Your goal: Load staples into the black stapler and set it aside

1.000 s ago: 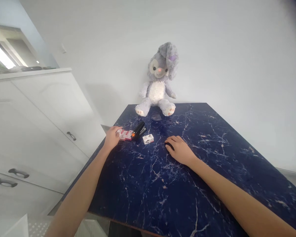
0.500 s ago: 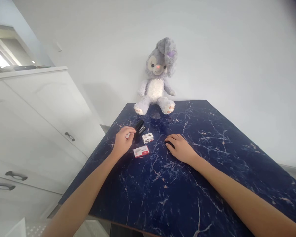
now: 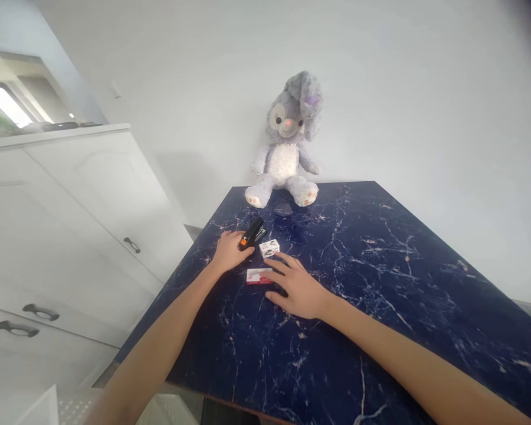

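Note:
A black stapler point(image 3: 253, 232) with an orange patch lies on the dark blue marbled table. Against its near end rests my left hand point(image 3: 230, 252), palm down, thumb and fingers apart; anything under the palm is hidden. A small white box point(image 3: 269, 248) with a dark picture of clips stands just right of the stapler. Nearer to me is a flat white and red box point(image 3: 256, 275). Over the right side of this flat box reaches my right hand point(image 3: 301, 289), its fingers spread and the fingertips close to both boxes. No object shows in its grasp.
A grey plush rabbit point(image 3: 285, 147) sits at the table's far edge against the wall. White cabinets point(image 3: 79, 224) with dark handles stand to the left. The table point(image 3: 380, 265) extends to the right.
My right hand has moved left and spread its fingers over the flat box. My left hand has opened from a pinch and lowered beside the stapler. The view has shifted slightly.

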Demonstrator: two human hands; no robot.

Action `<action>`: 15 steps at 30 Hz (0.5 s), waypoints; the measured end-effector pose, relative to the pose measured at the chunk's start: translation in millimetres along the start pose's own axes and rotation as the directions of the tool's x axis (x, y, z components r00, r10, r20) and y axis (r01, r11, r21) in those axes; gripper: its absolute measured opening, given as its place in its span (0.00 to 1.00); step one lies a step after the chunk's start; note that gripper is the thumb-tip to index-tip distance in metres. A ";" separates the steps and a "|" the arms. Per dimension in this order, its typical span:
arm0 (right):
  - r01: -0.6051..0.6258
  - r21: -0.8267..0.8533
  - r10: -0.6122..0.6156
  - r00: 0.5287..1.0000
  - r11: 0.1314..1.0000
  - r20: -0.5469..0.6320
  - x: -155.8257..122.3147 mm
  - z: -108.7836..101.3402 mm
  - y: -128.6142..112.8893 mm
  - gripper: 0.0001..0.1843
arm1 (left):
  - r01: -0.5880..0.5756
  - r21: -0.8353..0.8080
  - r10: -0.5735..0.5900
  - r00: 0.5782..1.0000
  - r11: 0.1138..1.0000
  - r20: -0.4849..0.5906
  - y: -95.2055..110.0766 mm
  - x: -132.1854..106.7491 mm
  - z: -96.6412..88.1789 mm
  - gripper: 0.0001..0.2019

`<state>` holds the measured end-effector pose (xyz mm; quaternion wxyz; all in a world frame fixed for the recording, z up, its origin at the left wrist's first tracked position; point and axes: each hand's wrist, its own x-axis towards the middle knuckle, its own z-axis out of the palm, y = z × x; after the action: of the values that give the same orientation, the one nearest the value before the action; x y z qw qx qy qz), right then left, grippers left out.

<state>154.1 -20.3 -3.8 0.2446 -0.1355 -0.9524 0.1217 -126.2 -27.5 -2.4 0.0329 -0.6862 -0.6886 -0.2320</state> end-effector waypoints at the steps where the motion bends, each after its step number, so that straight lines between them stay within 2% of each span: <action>1: -0.048 -0.015 0.048 0.999 0.999 -0.020 1.0 3.1 1.0 0.21 | -0.045 -0.023 0.046 0.998 0.999 0.031 4.5 -0.6 -3.1 0.18; 4: -0.135 -0.052 0.128 0.983 0.989 -0.130 0.8 3.5 6.0 0.17 | -0.198 -0.123 0.212 0.971 0.972 0.111 20.7 -8.4 -16.2 0.18; 9: -0.020 -0.041 0.011 0.977 0.999 -0.211 -18.7 -19.0 9.0 0.08 | -0.344 -0.234 0.395 0.892 0.909 0.219 59.3 -28.8 -27.3 0.16; 12: -0.038 0.020 0.041 0.972 0.999 -0.229 -39.8 -35.1 10.7 0.09 | -0.372 -0.288 0.445 0.859 0.882 0.254 79.6 -38.8 -23.0 0.21; 15: -0.109 0.076 0.123 0.968 0.991 -0.220 -53.2 -46.5 13.8 0.07 | -0.360 -0.323 0.453 0.843 0.875 0.289 87.1 -44.1 -19.2 0.30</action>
<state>225.0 -16.6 8.5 0.3472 -0.1962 -0.9047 0.1498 -45.3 -79.8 22.6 -0.1326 -0.8461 -0.4844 -0.1783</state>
